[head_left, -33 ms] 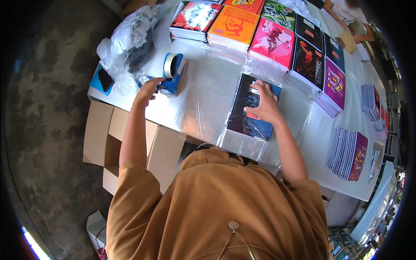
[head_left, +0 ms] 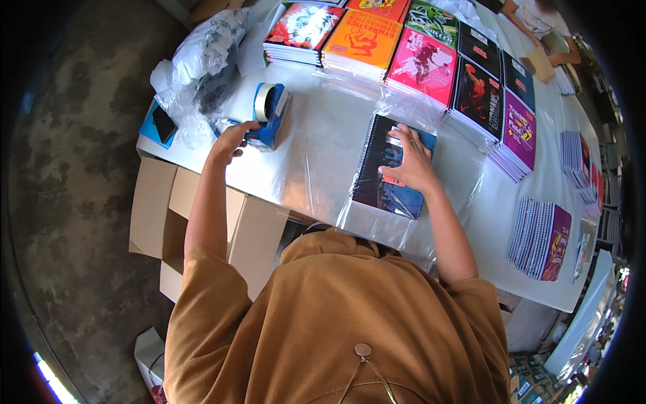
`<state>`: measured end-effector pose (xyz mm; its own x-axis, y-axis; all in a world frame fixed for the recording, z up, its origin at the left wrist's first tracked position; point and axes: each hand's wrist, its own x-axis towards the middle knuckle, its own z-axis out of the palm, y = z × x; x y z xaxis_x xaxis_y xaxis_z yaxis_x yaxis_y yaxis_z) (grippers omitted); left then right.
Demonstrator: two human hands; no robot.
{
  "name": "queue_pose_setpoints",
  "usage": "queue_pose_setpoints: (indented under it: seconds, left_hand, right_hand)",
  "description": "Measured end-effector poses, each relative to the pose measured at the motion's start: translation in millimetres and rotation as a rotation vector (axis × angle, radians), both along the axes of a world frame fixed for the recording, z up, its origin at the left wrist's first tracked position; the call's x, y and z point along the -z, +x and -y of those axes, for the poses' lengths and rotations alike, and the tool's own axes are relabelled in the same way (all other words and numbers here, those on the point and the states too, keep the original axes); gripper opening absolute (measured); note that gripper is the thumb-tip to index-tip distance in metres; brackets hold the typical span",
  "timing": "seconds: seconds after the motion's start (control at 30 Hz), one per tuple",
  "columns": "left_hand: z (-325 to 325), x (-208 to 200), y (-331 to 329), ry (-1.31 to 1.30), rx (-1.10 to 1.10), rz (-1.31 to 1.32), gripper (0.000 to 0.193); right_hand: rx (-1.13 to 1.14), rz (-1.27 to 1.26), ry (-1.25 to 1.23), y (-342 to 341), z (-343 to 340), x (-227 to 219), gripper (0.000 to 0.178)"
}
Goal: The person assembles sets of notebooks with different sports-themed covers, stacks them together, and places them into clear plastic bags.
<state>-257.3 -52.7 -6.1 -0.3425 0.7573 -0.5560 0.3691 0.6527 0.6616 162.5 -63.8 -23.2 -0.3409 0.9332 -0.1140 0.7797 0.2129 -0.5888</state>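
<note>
- Looking through the head view, I saw the right hand (head_left: 412, 161) pressed flat, fingers spread, on a stack of notebooks (head_left: 387, 168) lying on a clear film (head_left: 316, 151) spread over the white table (head_left: 511, 222).
- The left hand (head_left: 232, 138) was curled on the blue tape dispenser (head_left: 269, 114) at the table's left end, fingers closed about its base; I could not tell how firmly.
- As I judged it, the wrapping was at an early stage: the stack sat on the film with a fold of film over its near end, but I saw no tape on it, and sealing remained.
- The stack's long axis ran from near the body away toward the far rows of stacks (head_left: 417, 60), leaning slightly right; its spiral edge lay on the left.
- The dispenser's roll stood upright, its body pointing away and to the right.
- A plastic bag (head_left: 208, 54) lay beyond the dispenser, and open cartons (head_left: 202, 215) stood below the table edge.
</note>
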Motion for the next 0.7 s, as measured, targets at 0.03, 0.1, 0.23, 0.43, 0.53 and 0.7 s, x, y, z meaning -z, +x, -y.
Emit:
queue_pose_setpoints:
  seconds: [0.03,0.1,0.23,0.43,0.53,0.7]
  left_hand:
    - [-4,2,-2,-0.186,0.02,-0.015,0.043]
    - [-13,-23,26,-0.292,0.081,-0.058,0.033]
    - [31,19,-29,0.209,0.052,0.79,0.03]
    - [74,45,-34,0.185,-0.04,0.624,0.019]
    - [37,38,-38,0.531,-0.292,-0.291,0.022]
    - [-19,-48,175,0.373,0.554,0.334,0.033]
  right_hand:
    - [0.001,0.006,-0.009,-1,0,0,0.083]
    - [0.039,0.019,-0.025,6,-2,4,0.083]
    - [-0.002,-0.007,-0.007,-3,1,0,0.083]
    - [0.027,0.008,0.028,1,1,4,0.084]
    - [0.009,0.043,0.035,-4,1,2,0.085]
    - [0.048,0.046,0.122,7,0,16,0.097]
